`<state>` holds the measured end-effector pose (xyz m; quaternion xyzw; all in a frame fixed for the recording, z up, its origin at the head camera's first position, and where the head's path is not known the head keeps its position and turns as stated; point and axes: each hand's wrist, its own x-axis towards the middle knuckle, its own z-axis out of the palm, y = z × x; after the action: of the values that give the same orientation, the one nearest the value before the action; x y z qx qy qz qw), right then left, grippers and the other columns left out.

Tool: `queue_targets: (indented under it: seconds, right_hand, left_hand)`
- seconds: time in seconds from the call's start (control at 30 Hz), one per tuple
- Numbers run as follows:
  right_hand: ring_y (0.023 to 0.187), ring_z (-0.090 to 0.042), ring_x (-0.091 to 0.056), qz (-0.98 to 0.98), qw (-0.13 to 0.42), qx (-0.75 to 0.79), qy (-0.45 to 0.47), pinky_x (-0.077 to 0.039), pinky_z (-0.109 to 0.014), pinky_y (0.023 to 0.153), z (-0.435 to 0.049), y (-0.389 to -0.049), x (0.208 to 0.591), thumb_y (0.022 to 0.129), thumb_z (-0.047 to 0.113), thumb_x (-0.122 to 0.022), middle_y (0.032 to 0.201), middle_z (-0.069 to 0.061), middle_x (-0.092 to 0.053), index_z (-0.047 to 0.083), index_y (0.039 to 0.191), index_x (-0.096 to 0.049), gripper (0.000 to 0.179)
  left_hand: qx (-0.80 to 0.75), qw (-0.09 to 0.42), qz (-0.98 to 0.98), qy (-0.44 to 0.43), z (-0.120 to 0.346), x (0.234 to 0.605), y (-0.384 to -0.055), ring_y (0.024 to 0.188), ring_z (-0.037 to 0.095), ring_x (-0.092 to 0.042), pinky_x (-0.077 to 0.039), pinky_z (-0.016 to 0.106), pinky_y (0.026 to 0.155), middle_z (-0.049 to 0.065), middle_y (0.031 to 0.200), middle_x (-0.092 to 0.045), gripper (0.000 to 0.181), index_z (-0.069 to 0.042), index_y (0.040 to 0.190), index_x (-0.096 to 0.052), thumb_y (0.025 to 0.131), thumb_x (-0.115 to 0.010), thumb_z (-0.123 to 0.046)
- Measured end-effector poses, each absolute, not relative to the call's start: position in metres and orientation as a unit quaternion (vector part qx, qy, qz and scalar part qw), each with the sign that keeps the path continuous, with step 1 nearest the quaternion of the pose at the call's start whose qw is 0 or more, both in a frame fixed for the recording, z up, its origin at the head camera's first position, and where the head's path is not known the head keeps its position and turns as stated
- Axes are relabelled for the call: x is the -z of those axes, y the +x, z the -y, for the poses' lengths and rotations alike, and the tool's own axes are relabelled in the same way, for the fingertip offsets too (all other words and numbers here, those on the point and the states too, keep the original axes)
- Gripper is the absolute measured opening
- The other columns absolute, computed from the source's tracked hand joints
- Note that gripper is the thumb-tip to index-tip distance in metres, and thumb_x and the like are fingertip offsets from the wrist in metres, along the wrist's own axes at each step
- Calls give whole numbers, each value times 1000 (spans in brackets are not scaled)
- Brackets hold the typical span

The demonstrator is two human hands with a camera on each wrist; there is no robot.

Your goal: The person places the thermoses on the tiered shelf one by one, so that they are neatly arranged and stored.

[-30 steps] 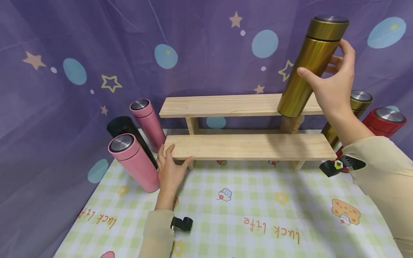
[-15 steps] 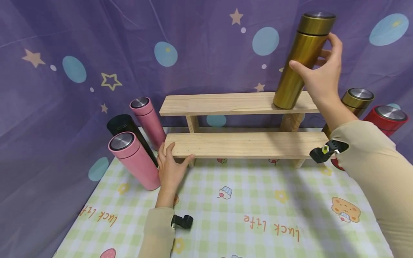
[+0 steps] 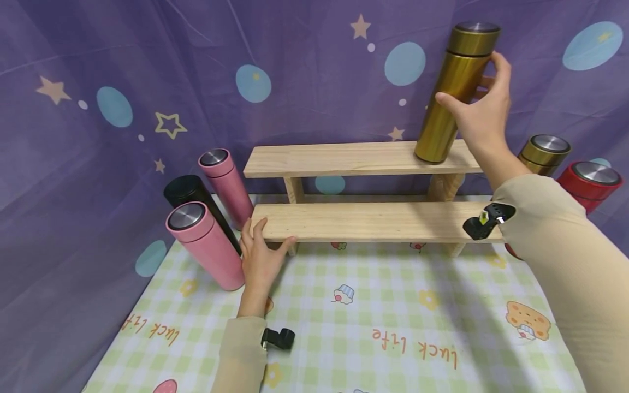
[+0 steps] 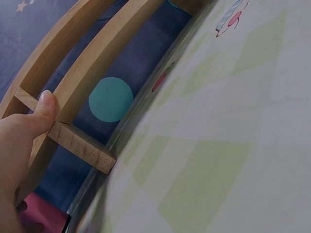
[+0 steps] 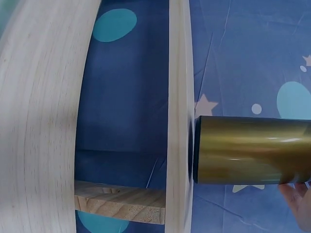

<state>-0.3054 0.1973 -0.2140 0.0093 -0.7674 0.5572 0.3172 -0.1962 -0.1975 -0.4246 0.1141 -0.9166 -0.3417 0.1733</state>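
My right hand (image 3: 484,117) grips a gold thermos bottle (image 3: 457,82) with a steel-topped lid, thumb on the near side and fingers behind it. The bottle stands nearly upright over the right part of the upper board (image 3: 334,158) of a two-tier wooden shelf, its base right at the wood. In the right wrist view, the bottle's lower body (image 5: 248,150) shows close against that board. My left hand (image 3: 260,262) holds the left end of the lower board (image 3: 368,221). In the left wrist view its thumb (image 4: 46,104) presses the board's front edge.
Left of the shelf stand a front pink thermos (image 3: 211,251), a black one (image 3: 184,188) and a rear pink one (image 3: 228,188). On the right, a second gold thermos (image 3: 543,155) and a red one (image 3: 589,183) are partly behind my right arm. A checked cloth (image 3: 393,305) covers the table.
My right hand has carried the gold thermos leftward and back, bringing its base from in front of the upper board onto it. My left hand has stayed on the lower board.
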Motion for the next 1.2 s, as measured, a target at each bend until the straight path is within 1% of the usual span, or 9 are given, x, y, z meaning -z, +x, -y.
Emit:
queue_targets:
  seconds: [0.2,0.5,0.7,0.83,0.97,1.07,1.2]
  right_hand:
    - [106,-7,-51,778,316,-543,2,-40,-24,96,-199,-309,216,80,23,-84,126,4,-51,33,149,-30,88]
    - [112,-11,-51,797,307,-521,-3,-39,-25,97,-199,-309,218,80,28,-83,136,-3,-52,36,151,-26,91]
    - [122,-15,-47,809,285,-514,8,-36,-28,102,-199,-307,220,85,33,-78,143,-4,-46,36,155,-16,93]
    - [129,-16,-44,820,271,-504,17,-33,-29,105,-200,-305,222,88,35,-75,147,-4,-42,35,156,-10,95]
    - [136,-15,-40,827,253,-501,29,-34,-32,109,-203,-301,226,89,37,-73,153,-7,-35,32,157,-4,98]
    - [140,-14,-37,825,241,-509,33,-34,-34,110,-205,-297,229,89,35,-73,155,-6,-31,31,158,-3,98]
    - [140,-13,-37,817,240,-523,37,-33,-32,111,-206,-289,233,90,33,-72,156,-4,-31,29,158,-5,96]
  left_hand:
    - [341,172,917,115,197,426,-196,147,31,-14,-33,65,100,8,162,-11,91,-25,151,-36,78,-73,-65]
    - [341,172,918,110,198,424,-195,146,33,-16,-33,66,100,9,162,-11,91,-24,151,-36,78,-73,-65]
    - [345,170,917,110,199,424,-197,147,32,-15,-32,66,100,8,162,-11,90,-24,151,-36,79,-72,-65]
    - [347,171,916,107,200,424,-197,147,33,-14,-32,66,100,8,162,-11,92,-24,151,-36,78,-71,-68]
    - [346,173,916,108,201,426,-198,147,33,-14,-32,68,99,8,162,-11,92,-24,151,-36,77,-71,-68]
    - [344,172,916,112,203,426,-197,147,32,-14,-31,68,99,8,162,-11,92,-24,151,-36,78,-72,-67]
    - [344,175,916,112,204,425,-197,147,33,-14,-31,67,100,9,162,-12,92,-24,151,-36,78,-73,-65]
